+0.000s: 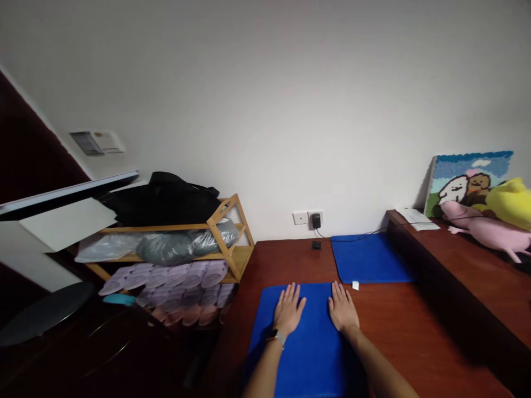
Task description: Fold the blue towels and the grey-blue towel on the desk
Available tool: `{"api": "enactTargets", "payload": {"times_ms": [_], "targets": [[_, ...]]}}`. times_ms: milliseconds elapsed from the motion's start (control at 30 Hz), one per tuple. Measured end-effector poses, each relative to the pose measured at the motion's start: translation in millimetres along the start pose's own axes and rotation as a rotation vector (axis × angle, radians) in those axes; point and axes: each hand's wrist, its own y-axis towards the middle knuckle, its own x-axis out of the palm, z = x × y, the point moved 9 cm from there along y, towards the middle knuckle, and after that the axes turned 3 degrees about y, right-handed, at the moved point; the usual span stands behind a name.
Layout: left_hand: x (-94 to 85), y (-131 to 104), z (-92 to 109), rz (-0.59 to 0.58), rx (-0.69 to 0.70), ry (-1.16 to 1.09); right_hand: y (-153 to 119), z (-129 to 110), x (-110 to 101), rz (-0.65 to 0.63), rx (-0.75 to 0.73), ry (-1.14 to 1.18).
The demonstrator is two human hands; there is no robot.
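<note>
From my head view, the nearer blue cloth (313, 354) is spread flat on the reddish-brown bench (286, 260), lower centre of the frame. I have the left hand (287, 312) palm down on its upper left part, grip wide, fingers straight out, a watch (277, 335) on that wrist. My right hand (342, 310) is palm down at the cloth's upper right edge, its grip likewise wide and flat, fingers extended. Right of centre, just beyond, I see a second blue cloth (367, 257) with a white tag (355, 286) at its lower edge and a thin cable (352, 240) crossing its upper part. A wooden rack (236, 243) stands left of the bench; a pink plush toy (493, 229) lies at the far right.
</note>
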Motion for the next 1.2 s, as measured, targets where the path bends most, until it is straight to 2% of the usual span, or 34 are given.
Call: {"api": "enactTargets", "payload": {"times_ms": [67, 133, 233, 533, 933, 1200], "targets": [[-8.1, -15, -46, 0.005, -0.085, 0.028, 0, 0, 0, 0.003, -0.001, 0.002], [-14.0, -31, -84, 0.006, -0.149, 0.039, 0, 0, 1, 0.003, -0.002, 0.000], [-16.9, -47, -112, 0.000, -0.187, 0.027, -1, 0, 2, -0.002, 0.000, -0.015], [-17.8, -50, -109, 0.059, -0.185, 0.012, -2, -1, 4, -0.009, 0.012, -0.085], [-15.5, -49, -111, 0.045, -0.160, -0.005, 4, 6, 13, 0.024, -0.010, -0.070], [-14.9, -46, -108, 0.052, -0.152, -0.022, 2, 5, 5, 0.020, -0.006, -0.054]]}}
